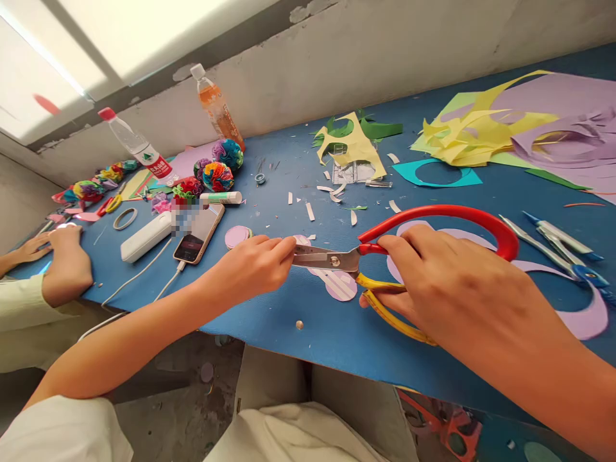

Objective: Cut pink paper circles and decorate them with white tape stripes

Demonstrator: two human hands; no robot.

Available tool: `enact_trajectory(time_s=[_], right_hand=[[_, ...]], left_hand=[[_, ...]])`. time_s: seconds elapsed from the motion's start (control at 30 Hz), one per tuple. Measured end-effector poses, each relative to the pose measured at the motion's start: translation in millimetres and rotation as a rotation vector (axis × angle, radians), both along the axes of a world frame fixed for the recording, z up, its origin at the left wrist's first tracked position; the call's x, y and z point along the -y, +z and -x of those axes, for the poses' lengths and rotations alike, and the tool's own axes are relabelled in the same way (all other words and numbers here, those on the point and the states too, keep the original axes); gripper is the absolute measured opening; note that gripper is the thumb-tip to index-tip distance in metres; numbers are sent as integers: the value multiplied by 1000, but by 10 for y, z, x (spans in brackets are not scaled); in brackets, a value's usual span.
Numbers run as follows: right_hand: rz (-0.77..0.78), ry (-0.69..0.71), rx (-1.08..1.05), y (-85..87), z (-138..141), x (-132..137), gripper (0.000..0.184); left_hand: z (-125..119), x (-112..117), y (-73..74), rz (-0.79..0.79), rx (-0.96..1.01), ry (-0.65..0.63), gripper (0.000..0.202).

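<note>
Head view: scissors (pixel 335 260) are hovering above the desk (pixel 260 330), near the middle of its front edge.
The right hand (pixel 433 276) is gripping them, fingers curling round the handles; the left hand (pixel 262 262) is pinching closed by the blade tips, though whether any paper is sitting between its fingertips I cannot tell. Paper circles (pixel 343 290) are lying beneath, a phone (pixel 198 239) is resting to the left, and paper scraps (pixel 491 138) are spreading toward the back right corner.
</note>
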State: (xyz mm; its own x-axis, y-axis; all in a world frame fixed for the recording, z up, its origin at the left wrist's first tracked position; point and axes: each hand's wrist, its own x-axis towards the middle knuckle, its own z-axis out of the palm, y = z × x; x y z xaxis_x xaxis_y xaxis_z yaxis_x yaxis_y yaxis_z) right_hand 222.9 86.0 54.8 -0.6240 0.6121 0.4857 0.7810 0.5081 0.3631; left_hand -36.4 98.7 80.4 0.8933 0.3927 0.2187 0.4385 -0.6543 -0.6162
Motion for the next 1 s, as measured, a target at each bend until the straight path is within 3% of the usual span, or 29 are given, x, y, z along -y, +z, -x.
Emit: enact_trajectory(time_s=[0.27, 0.53, 0.7, 0.83, 1.0], right_hand=[[5, -3, 42, -36, 18, 9, 12], [18, 13, 36, -38, 7, 16, 41], [45, -26, 39, 5, 4, 18, 50], [39, -17, 33, 24, 6, 34, 50], [26, -30, 41, 24, -5, 18, 38]], left_hand=[[-33, -27, -77, 28, -62, 30, 29], [58, -101, -42, 154, -64, 65, 27], [130, -167, 5, 323, 232, 150, 21], [185, -186, 50, 538, 432, 108, 23], [209, -145, 6, 498, 444, 73, 16]])
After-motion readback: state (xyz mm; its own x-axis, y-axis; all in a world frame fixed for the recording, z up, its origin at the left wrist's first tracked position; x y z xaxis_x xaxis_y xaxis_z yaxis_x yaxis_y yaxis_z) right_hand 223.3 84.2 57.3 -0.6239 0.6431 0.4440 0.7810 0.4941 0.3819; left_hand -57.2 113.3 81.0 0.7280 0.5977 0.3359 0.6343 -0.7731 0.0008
